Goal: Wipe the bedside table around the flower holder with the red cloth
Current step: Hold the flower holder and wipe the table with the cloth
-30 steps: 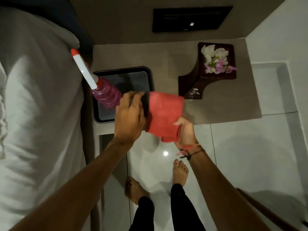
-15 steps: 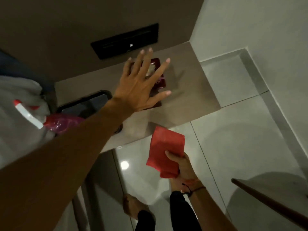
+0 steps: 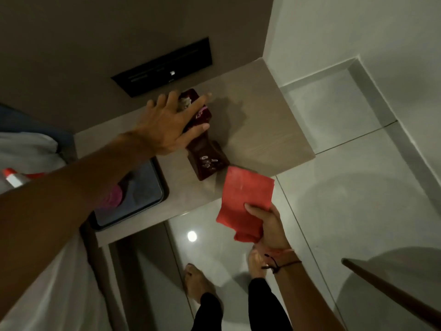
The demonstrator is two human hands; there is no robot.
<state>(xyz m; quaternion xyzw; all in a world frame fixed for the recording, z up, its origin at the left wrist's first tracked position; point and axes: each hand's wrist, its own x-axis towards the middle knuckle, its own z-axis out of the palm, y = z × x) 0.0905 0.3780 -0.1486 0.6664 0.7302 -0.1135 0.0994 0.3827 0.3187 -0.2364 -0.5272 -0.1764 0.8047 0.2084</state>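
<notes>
The dark red-brown flower holder (image 3: pixel 207 156) stands on the beige bedside table (image 3: pixel 260 130), white and pink petals showing at its far end. My left hand (image 3: pixel 171 123) reaches over that far end with fingers spread; whether it touches the holder is unclear. My right hand (image 3: pixel 268 226) grips the folded red cloth (image 3: pixel 245 201) just off the table's front edge, the cloth's upper corner over the edge near the holder's base.
A black tray (image 3: pixel 157 185) sits at the table's left, with a pink spray bottle (image 3: pixel 114 197) mostly hidden by my left forearm. White bedding (image 3: pixel 28 149) lies left. A black wall panel (image 3: pixel 164 68) is behind. Glossy floor tiles, my bare feet and a wooden rail (image 3: pixel 391 290) are below.
My left hand left the cloth and reached out over the flower holder, lowering toward it. My right hand keeps the cloth and has lifted it closer to the table edge. The view tilted.
</notes>
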